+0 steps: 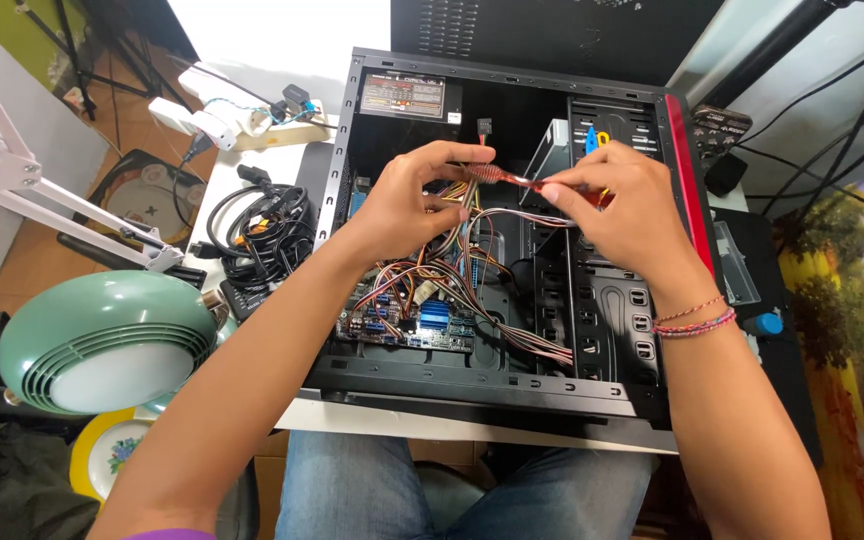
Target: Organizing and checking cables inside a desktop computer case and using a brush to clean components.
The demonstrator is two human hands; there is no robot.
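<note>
A thin red-sleeved cable (512, 180) stretches nearly level between the left hand (407, 205) and right hand (627, 215), pinched at each end by fingertips. It hangs above the open black computer case (492, 385), over the bundle of coloured wires (452, 270) and the motherboard (412, 325)

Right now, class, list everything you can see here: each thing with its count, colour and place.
PC case: one, black with red edge, centre, lying open.
Motherboard: one, blue parts, inside case, lower left.
Wires: many, mixed colours, across the case.
Red cable: one, held between both hands.
Lamp: one, green, lower left.
Cable pile: one, black, left of case.
Power strip: one, white, upper left.
Bracelets: several, mixed colours, right wrist.
Left hand: pinching cable.
Right hand: pinching cable.
</note>
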